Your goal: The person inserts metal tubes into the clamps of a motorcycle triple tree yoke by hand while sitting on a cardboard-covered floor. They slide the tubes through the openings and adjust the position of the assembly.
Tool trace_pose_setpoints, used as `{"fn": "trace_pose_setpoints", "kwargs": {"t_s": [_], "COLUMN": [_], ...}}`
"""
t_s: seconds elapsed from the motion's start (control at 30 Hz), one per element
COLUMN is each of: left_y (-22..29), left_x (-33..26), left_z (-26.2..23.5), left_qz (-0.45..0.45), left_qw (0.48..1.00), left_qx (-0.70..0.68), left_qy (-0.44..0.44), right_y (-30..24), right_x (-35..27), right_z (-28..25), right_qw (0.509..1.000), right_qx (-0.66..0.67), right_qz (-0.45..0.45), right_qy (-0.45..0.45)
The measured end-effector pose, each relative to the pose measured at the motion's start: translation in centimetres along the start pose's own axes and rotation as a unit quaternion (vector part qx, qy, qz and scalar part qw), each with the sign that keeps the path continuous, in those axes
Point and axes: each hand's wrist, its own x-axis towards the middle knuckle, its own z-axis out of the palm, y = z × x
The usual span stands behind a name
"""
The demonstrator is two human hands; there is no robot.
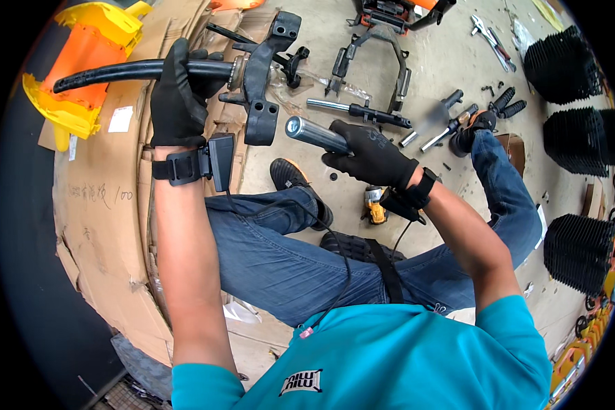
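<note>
My left hand (178,102), in a black glove, is wrapped round the black curved steering tube of a fork clamp (256,89). The tube's long end points left over the cardboard. Two pairs of round holes show on the clamp's black blocks. My gloved right hand (376,156) grips a shiny silver fork tube (314,133), its open round end pointing left toward the clamp's lower block. A small gap lies between tube and clamp. The tube's other end is hidden by my right hand.
Around my feet lie a fork leg (359,111), a black frame piece (372,51), a yellow power drill (375,205) and pliers (492,44). Cardboard (102,225) is stacked at left, with yellow and orange plastic parts (82,65) on it. Black ribbed stacks (577,140) stand at right.
</note>
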Motion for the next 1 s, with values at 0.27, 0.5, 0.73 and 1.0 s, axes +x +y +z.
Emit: {"fn": "trace_pose_setpoints", "kwargs": {"t_s": [0.27,0.5,0.73,1.0], "left_y": [0.3,0.6,0.6,0.3], "left_x": [-1.0,0.9,1.5,0.6], "left_z": [1.8,-0.3,-0.4,2.2], "left_qz": [0.052,-0.100,-0.118,-0.031], "left_qw": [0.996,0.991,0.990,1.000], "left_qx": [0.045,-0.069,-0.056,0.001], "left_qy": [-0.059,-0.048,-0.061,-0.007], "right_y": [0.5,-0.6,-1.0,-1.9], "right_x": [-0.1,-1.6,-2.3,-2.1], "right_z": [0.7,0.2,0.8,-0.3], "right_qw": [0.996,0.994,0.988,0.993], "right_qx": [-0.078,-0.082,-0.083,-0.112], "right_qz": [-0.034,-0.064,-0.104,-0.012], "right_qy": [0.006,0.027,0.072,0.024]}}
